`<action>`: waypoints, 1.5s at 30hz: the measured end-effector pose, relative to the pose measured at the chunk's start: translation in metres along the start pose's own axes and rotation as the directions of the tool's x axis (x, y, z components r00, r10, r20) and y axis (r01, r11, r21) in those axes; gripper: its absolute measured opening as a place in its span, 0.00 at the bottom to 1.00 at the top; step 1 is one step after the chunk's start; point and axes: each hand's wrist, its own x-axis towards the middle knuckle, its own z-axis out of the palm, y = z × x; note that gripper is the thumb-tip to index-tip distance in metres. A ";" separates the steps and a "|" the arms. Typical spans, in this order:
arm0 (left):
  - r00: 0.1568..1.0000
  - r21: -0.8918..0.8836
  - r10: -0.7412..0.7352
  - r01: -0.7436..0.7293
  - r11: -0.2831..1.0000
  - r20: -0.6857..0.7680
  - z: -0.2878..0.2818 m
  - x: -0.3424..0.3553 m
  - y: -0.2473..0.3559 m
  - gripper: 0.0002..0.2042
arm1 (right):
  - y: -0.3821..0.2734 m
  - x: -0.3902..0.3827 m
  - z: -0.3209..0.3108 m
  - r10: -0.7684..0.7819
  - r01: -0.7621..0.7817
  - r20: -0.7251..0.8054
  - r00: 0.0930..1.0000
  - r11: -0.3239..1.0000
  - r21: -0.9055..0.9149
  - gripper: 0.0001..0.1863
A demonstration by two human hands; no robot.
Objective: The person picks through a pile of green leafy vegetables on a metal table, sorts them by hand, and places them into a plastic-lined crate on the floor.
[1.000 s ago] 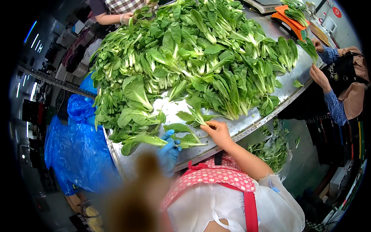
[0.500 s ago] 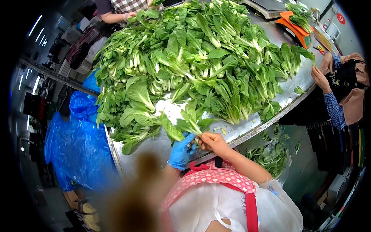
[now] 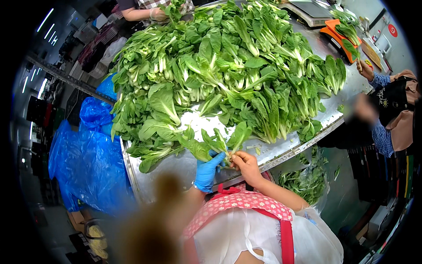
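My left hand (image 3: 208,172), in a blue glove, is closed round the pale stem end of a head of leafy greens (image 3: 198,148) at the table's near edge. Its broad leaves fan out away from me. My bare right hand (image 3: 247,167) touches the same stem end, thumb and fingers pinched on a leaf stalk whose green blade (image 3: 240,135) stands out to the right. Beyond both hands a large heap of similar leafy greens (image 3: 211,66) covers much of the metal table (image 3: 165,178).
Blue plastic bags (image 3: 92,163) hang at the table's left. A clear bag of greens (image 3: 305,182) stands below the right edge. An orange scale (image 3: 338,39) carries greens. One co-worker's hand (image 3: 365,70) reaches beside it; another co-worker's hand (image 3: 158,14) is at the far left.
The leaf at my right hand now stands apart from the head, leaning right. The right-hand co-worker's one hand has moved up toward the orange scale. The whole view has shifted slightly.
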 end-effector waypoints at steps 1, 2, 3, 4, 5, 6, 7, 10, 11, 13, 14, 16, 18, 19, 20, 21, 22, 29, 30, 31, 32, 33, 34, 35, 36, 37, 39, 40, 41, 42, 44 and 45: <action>1.000 -0.018 0.010 -0.010 1.000 0.015 -0.001 0.001 -0.003 0.07 | 0.002 -0.001 0.004 -0.063 0.062 -0.033 0.997 0.998 -0.027 0.11; 0.999 -0.035 0.020 -0.019 0.999 0.025 -0.001 0.001 -0.004 0.07 | 0.003 -0.001 0.007 -0.123 0.120 -0.060 0.991 0.991 -0.053 0.10; 0.999 -0.047 0.042 -0.041 0.998 0.027 0.000 -0.001 -0.003 0.08 | 0.003 -0.001 0.006 -0.173 0.161 -0.062 0.983 0.972 -0.173 0.10; 0.997 -0.058 0.065 -0.063 0.996 0.029 0.001 -0.004 -0.001 0.08 | 0.003 -0.001 0.005 -0.224 0.199 -0.057 0.973 0.936 -0.290 0.09; 0.995 -0.072 0.089 -0.087 0.994 0.034 0.003 -0.006 -0.002 0.08 | 0.003 -0.001 0.004 -0.275 0.234 -0.047 0.960 0.884 -0.404 0.09; 0.997 -0.076 0.081 -0.080 0.994 0.005 0.003 -0.007 -0.007 0.09 | 0.001 -0.002 0.005 -0.356 0.309 -0.013 0.935 0.829 -0.467 0.09; 0.997 -0.081 0.072 -0.074 0.994 -0.025 0.003 -0.007 -0.013 0.10 | -0.004 -0.005 0.007 -0.430 0.380 0.028 0.902 0.762 -0.524 0.08; 0.996 -0.095 0.076 -0.081 0.992 -0.051 0.004 -0.007 -0.012 0.11 | -0.002 -0.002 0.009 -0.611 0.568 0.096 0.786 0.653 -0.501 0.07; 0.995 -0.100 0.084 -0.089 0.991 -0.053 0.003 -0.008 -0.011 0.11 | 0.001 -0.004 0.009 -0.596 0.560 0.085 0.798 0.683 -0.469 0.06; 0.998 -0.153 0.063 -0.064 0.986 -0.010 -0.002 -0.007 -0.012 0.11 | -0.003 -0.008 0.010 -0.453 0.434 -0.024 0.891 0.866 -0.247 0.05; 0.998 -0.178 0.053 -0.049 0.983 0.018 -0.005 -0.007 -0.012 0.11 | -0.012 -0.013 0.012 -0.297 0.295 -0.096 0.950 0.955 -0.035 0.04; 0.998 -0.118 0.035 -0.030 0.993 0.049 -0.010 -0.010 -0.004 0.10 | -0.016 -0.013 0.010 -0.130 0.139 -0.074 0.989 0.980 0.142 0.04; 0.993 -0.067 0.054 -0.047 0.997 0.107 -0.016 -0.013 0.000 0.10 | -0.015 -0.004 0.002 -0.133 0.131 0.040 0.990 0.990 0.048 0.04; 0.985 -0.046 0.081 -0.075 0.996 0.154 -0.020 -0.014 -0.001 0.10 | -0.011 -0.004 0.001 -0.163 0.167 0.069 0.984 0.985 -0.054 0.03; 0.974 -0.026 0.107 -0.103 0.994 0.198 -0.023 -0.016 -0.003 0.10 | -0.012 -0.003 0.002 -0.220 0.240 0.133 0.966 0.956 -0.168 0.04; 0.973 -0.001 0.113 -0.115 0.993 0.201 -0.024 -0.017 -0.002 0.10 | -0.015 -0.002 0.003 -0.267 0.316 0.203 0.942 0.908 -0.273 0.04; 0.972 0.023 0.119 -0.126 0.992 0.204 -0.023 -0.019 0.000 0.10 | -0.016 -0.001 0.004 -0.304 0.393 0.277 0.912 0.843 -0.368 0.05; 0.990 -0.053 0.017 -0.010 0.999 0.139 -0.032 -0.024 -0.010 0.11 | -0.006 -0.007 0.026 -0.195 0.196 0.086 0.977 0.981 0.005 0.05; 0.986 -0.031 0.010 -0.005 0.999 0.167 -0.035 -0.024 -0.009 0.11 | -0.005 -0.007 0.026 -0.194 0.202 0.120 0.974 0.977 -0.062 0.05; 0.981 -0.009 0.003 -0.001 1.000 0.195 -0.039 -0.023 -0.008 0.11 | -0.004 -0.007 0.023 -0.190 0.211 0.154 0.970 0.969 -0.128 0.05; 0.975 0.012 -0.003 0.001 1.000 0.221 -0.043 -0.022 -0.007 0.12 | -0.003 -0.007 0.023 -0.185 0.221 0.190 0.964 0.956 -0.194 0.05; 0.974 0.000 0.033 -0.034 0.999 0.225 -0.043 -0.021 -0.006 0.12 | -0.005 -0.008 0.024 -0.237 0.278 0.184 0.954 0.930 -0.240 0.06; 0.971 -0.013 0.069 -0.068 0.998 0.229 -0.041 -0.021 -0.006 0.13 | -0.009 -0.009 0.026 -0.290 0.332 0.181 0.940 0.899 -0.285 0.06; 0.966 -0.023 0.105 -0.102 0.994 0.235 -0.039 -0.021 -0.006 0.13 | -0.011 -0.009 0.027 -0.345 0.386 0.178 0.922 0.862 -0.329 0.07; 0.976 -0.039 0.097 -0.091 0.995 0.197 -0.037 -0.022 -0.006 0.14 | -0.010 -0.010 0.028 -0.347 0.388 0.173 0.922 0.841 -0.376 0.07; 0.983 -0.055 0.088 -0.080 0.995 0.158 -0.035 -0.023 -0.005 0.15 | -0.008 -0.011 0.029 -0.351 0.389 0.168 0.921 0.819 -0.423 0.08; 0.989 -0.031 0.070 -0.066 0.997 0.127 -0.036 -0.024 -0.005 0.15 | -0.006 -0.012 0.031 -0.368 0.410 0.184 0.911 0.779 -0.474 0.09; 0.989 0.012 0.062 -0.064 0.998 0.134 -0.040 -0.024 -0.005 0.16 | -0.005 -0.011 0.032 -0.382 0.433 0.207 0.901 0.764 -0.478 0.09; 0.988 0.056 0.052 -0.060 0.997 0.144 -0.042 -0.023 -0.005 0.16 | -0.004 -0.010 0.034 -0.396 0.455 0.225 0.890 0.749 -0.482 0.09; 0.991 0.035 0.033 -0.038 0.999 0.128 -0.044 -0.022 -0.006 0.15 | -0.003 -0.011 0.035 -0.386 0.437 0.208 0.899 0.751 -0.495 0.09; 0.995 -0.006 -0.008 0.008 1.000 0.101 -0.045 -0.019 -0.009 0.14 | -0.002 -0.013 0.036 -0.369 0.400 0.167 0.914 0.756 -0.519 0.08; 0.996 -0.020 -0.016 0.018 1.000 0.090 -0.046 -0.018 -0.009 0.11 | -0.003 -0.013 0.037 -0.362 0.403 0.184 0.914 0.755 -0.517 0.08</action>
